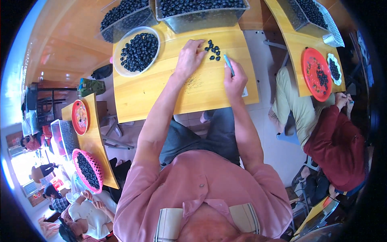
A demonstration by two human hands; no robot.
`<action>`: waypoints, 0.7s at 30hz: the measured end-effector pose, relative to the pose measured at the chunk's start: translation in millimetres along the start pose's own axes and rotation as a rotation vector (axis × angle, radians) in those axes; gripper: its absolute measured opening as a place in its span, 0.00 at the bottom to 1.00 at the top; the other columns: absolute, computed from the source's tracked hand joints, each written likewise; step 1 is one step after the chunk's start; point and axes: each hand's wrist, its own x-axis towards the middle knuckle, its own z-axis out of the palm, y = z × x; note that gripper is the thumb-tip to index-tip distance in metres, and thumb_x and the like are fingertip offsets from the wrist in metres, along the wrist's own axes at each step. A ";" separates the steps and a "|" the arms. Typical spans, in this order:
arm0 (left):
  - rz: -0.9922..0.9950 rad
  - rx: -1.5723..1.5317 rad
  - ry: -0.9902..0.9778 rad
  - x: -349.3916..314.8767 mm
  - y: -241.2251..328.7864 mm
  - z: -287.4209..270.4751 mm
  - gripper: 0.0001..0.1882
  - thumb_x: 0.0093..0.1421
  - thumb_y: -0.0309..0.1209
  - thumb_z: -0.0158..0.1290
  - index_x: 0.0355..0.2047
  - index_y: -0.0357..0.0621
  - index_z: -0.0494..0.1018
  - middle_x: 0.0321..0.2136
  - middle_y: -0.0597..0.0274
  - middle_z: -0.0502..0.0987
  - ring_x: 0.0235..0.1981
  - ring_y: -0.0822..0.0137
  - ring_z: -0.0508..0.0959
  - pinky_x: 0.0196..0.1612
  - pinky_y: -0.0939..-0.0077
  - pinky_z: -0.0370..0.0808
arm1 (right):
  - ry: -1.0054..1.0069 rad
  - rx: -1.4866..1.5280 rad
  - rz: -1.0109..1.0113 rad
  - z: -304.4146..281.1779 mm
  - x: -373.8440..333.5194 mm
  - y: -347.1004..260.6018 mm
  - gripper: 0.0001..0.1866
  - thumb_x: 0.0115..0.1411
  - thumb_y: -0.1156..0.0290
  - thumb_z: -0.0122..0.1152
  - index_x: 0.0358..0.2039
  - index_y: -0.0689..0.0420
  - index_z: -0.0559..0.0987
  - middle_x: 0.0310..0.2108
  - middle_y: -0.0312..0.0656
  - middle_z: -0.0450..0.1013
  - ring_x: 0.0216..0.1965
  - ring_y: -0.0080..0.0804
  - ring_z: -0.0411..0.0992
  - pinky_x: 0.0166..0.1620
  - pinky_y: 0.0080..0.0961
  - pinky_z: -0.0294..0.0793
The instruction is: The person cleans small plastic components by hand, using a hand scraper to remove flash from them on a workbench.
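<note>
My right hand (235, 80) is closed round a slim light-blue pen-like tool (228, 64), its tip slanting up and left toward the loose pieces. Several small black round pieces (212, 49), shiny and bead-like, lie in a loose group on the yellow wooden table (141, 97). Just left of this group my left hand (191, 58) rests on the tabletop, thumb and forefinger apart, nothing visible between them. Dark crumbs (194, 79) are scattered on the wood between my forearms. A round clear tub (117, 62) full of the same black pieces stands at the table's left.
Clear bins (193, 24) heaped with black pieces stand along the far edge. On a table to the right are a red tray (310, 80) and a small white dish (338, 78); a person in dark red (338, 149) sits there. At left, another table holds a pink basket (98, 177).
</note>
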 end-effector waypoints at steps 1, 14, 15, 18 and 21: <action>-0.012 0.018 -0.016 7.2 -3.1 8.6 0.21 0.57 0.29 0.65 0.52 0.39 0.79 0.37 0.53 0.79 0.34 0.61 0.81 0.39 0.68 0.78 | -0.039 -0.012 0.016 -0.6 0.0 -1.3 0.12 0.63 0.76 0.62 0.46 0.59 0.83 0.34 0.47 0.79 0.34 0.43 0.79 0.37 0.35 0.77; -0.186 -0.130 0.117 -18.3 -3.4 -4.5 0.12 0.58 0.30 0.67 0.42 0.39 0.84 0.27 0.61 0.83 0.26 0.69 0.79 0.35 0.73 0.77 | -0.101 -0.042 -0.012 0.9 -2.5 -2.1 0.12 0.62 0.78 0.62 0.46 0.62 0.83 0.36 0.50 0.80 0.36 0.44 0.80 0.41 0.34 0.78; -0.193 -0.134 0.120 -28.3 -4.1 -9.9 0.12 0.58 0.30 0.67 0.42 0.39 0.84 0.27 0.61 0.83 0.26 0.69 0.79 0.35 0.73 0.77 | -0.109 -0.045 -0.013 1.2 -1.2 0.0 0.12 0.62 0.78 0.62 0.46 0.62 0.83 0.36 0.50 0.80 0.36 0.44 0.80 0.41 0.34 0.78; -0.397 -0.298 0.135 -71.7 -4.8 -28.9 0.11 0.58 0.29 0.66 0.42 0.41 0.85 0.31 0.58 0.83 0.29 0.69 0.80 0.38 0.73 0.78 | -0.121 -0.114 -0.139 0.8 0.4 2.9 0.12 0.62 0.77 0.61 0.46 0.57 0.83 0.34 0.46 0.79 0.33 0.44 0.79 0.36 0.36 0.77; -0.313 -0.269 0.163 -104.4 2.0 -39.7 0.11 0.59 0.27 0.65 0.43 0.41 0.85 0.35 0.59 0.83 0.33 0.71 0.80 0.40 0.74 0.78 | -0.173 -0.202 -0.129 1.4 1.0 -1.7 0.11 0.62 0.76 0.61 0.45 0.57 0.83 0.34 0.46 0.79 0.33 0.44 0.79 0.36 0.35 0.78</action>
